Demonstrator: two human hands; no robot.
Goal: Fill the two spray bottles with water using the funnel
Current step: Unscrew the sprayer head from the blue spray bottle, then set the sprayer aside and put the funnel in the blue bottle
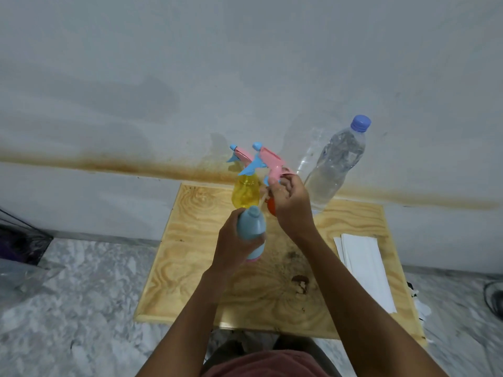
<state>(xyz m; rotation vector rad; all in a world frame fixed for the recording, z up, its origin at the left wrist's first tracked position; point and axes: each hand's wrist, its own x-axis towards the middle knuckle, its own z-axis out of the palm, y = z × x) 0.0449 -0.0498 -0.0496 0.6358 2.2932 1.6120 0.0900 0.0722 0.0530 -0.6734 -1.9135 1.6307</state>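
Note:
My left hand [234, 240] grips a light blue spray bottle body [251, 227], tilted, its neck bare with no head on it. My right hand [288, 200] holds a pink spray head with a blue trigger [268, 161], lifted clear of that neck, its thin dip tube hanging toward the bottle. A yellow spray bottle [245, 192] with its pink and blue head on stands behind on the wooden board [190, 268]. An orange object [271, 206], perhaps the funnel, shows partly behind my right hand. A clear water bottle [334, 164] with a blue cap stands at the back right.
White folded paper [364, 268] lies on the board's right side. A dark stain [299, 281] marks the board's middle. A grey wall with a rusty streak rises right behind the board. Marbled floor surrounds it, with dark bags at the far left.

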